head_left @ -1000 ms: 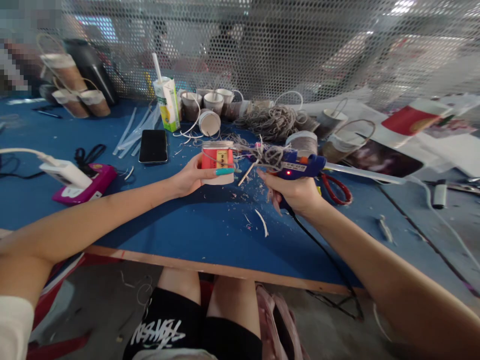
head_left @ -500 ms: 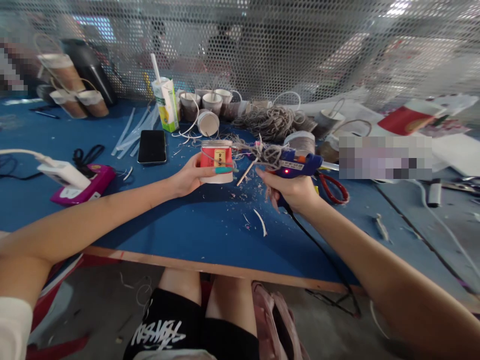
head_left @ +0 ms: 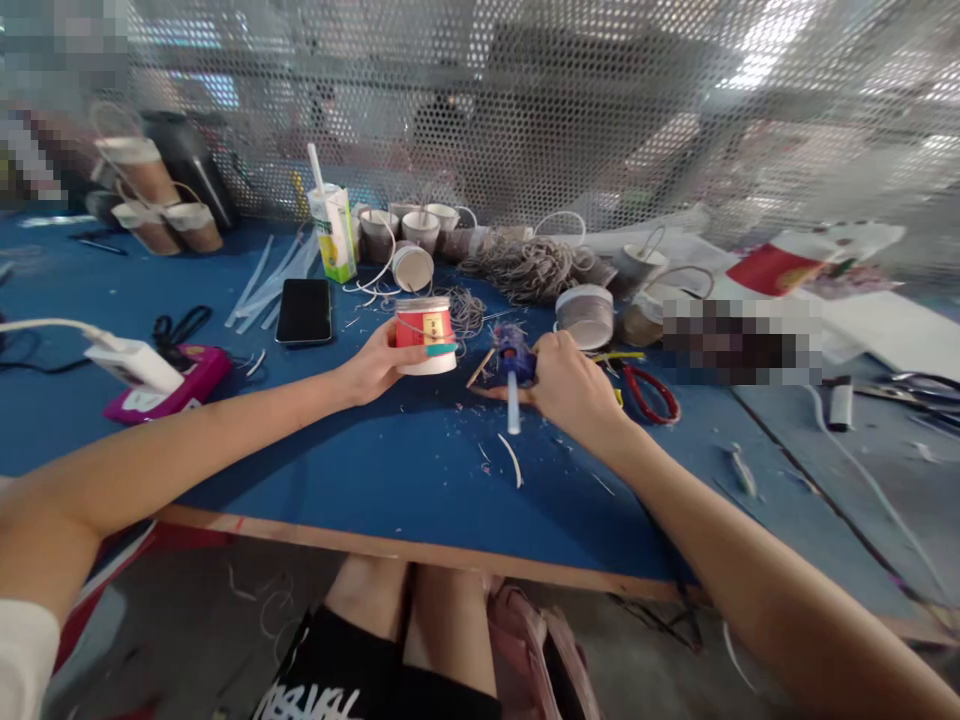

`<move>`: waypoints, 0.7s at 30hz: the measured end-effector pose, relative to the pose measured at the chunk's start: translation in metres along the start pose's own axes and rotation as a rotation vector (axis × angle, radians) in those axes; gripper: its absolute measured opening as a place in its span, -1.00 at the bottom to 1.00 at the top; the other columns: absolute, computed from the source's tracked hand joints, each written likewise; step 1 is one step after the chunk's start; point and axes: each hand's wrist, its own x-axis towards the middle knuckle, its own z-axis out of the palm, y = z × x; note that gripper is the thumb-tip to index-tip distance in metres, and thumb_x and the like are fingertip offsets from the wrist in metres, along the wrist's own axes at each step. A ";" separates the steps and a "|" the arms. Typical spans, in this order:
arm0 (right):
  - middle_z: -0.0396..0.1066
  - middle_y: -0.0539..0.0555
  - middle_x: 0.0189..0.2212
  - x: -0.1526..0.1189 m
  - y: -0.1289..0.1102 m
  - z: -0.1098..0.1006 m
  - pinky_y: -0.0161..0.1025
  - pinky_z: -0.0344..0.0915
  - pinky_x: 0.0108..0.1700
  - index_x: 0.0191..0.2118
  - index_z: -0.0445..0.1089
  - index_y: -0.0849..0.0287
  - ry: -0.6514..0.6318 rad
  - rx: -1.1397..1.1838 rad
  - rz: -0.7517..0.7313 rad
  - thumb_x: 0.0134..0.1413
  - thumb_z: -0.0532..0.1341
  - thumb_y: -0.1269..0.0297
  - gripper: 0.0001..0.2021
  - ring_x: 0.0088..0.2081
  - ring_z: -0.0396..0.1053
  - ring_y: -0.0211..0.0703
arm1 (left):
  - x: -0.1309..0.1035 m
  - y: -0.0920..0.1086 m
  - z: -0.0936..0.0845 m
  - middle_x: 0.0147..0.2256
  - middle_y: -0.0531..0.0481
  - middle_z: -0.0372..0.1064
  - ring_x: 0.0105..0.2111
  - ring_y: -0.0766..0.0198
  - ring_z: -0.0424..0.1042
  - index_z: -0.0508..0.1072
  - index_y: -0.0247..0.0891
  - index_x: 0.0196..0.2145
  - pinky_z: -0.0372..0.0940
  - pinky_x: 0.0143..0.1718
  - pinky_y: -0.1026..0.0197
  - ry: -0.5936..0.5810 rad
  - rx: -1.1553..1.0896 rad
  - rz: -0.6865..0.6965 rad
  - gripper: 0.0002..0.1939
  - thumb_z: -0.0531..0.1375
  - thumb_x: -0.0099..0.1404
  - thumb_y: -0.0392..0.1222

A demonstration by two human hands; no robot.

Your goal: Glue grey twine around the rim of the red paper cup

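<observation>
In my left hand [head_left: 371,360] is a small cup [head_left: 425,320] with a red band, a yellowish label and a grey cord round it; the thumb, with a teal tip, presses across its front. My right hand [head_left: 574,385] is closed on a blue hot glue gun [head_left: 514,358], low over the table to the right of the cup. A whitish glue stick [head_left: 513,405] juts from the gun's back end towards me. The nozzle is hidden. Beside the gun lies a thin wooden stick [head_left: 481,368].
Behind my hands lie a heap of grey cord [head_left: 529,265] and several small cups [head_left: 420,230]. A drink carton [head_left: 332,235], a phone [head_left: 304,311] and a purple power strip [head_left: 187,385] are to the left. Red-handled pliers [head_left: 651,395] and a wide grey tub [head_left: 585,317] are to the right.
My right hand has swung the glue gun left and down, so its back end now faces me instead of right. The cup stays in my left hand, nearly in place.
</observation>
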 end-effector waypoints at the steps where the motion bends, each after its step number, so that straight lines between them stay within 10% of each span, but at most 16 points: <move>1: 0.37 0.36 -0.14 0.000 -0.001 -0.001 0.04 0.40 -0.24 -0.17 0.29 0.28 -0.070 -0.051 0.039 -0.11 0.42 -0.10 -0.42 -0.21 0.50 0.30 | -0.001 0.001 0.000 -0.13 -0.12 0.58 -0.06 0.03 0.56 0.47 -0.30 -0.07 0.36 0.13 -0.10 -0.006 0.002 0.000 -0.36 0.52 -0.13 -0.19; 12: 0.02 0.60 0.24 -0.002 0.010 0.004 0.45 0.11 0.23 0.24 0.12 0.47 -0.156 0.057 -0.020 -0.50 0.48 -0.34 0.25 0.28 0.03 0.72 | -0.002 -0.002 0.000 0.00 -0.23 0.53 0.12 -0.14 0.47 0.43 -0.30 0.00 0.36 0.18 -0.15 -0.052 -0.006 -0.044 -0.17 0.57 -0.18 0.05; 17: 0.07 0.55 0.21 0.005 0.022 -0.002 0.48 0.14 0.21 0.13 0.27 0.36 -0.049 0.149 -0.088 -0.55 0.42 -0.46 0.17 0.26 0.05 0.68 | -0.001 -0.001 -0.001 0.05 -0.22 0.52 0.18 -0.16 0.43 0.41 -0.24 0.02 0.31 0.23 -0.17 -0.072 -0.028 -0.078 -0.17 0.58 -0.20 -0.02; 21: 0.22 0.34 0.12 0.007 0.019 -0.013 0.24 0.36 0.12 0.12 0.27 0.17 0.194 0.462 -0.357 -0.10 0.25 -0.44 -0.14 0.12 0.31 0.26 | 0.001 0.001 -0.001 0.04 -0.17 0.53 0.17 -0.09 0.44 0.39 -0.19 0.02 0.29 0.26 -0.15 -0.091 -0.004 -0.114 -0.27 0.53 -0.09 -0.08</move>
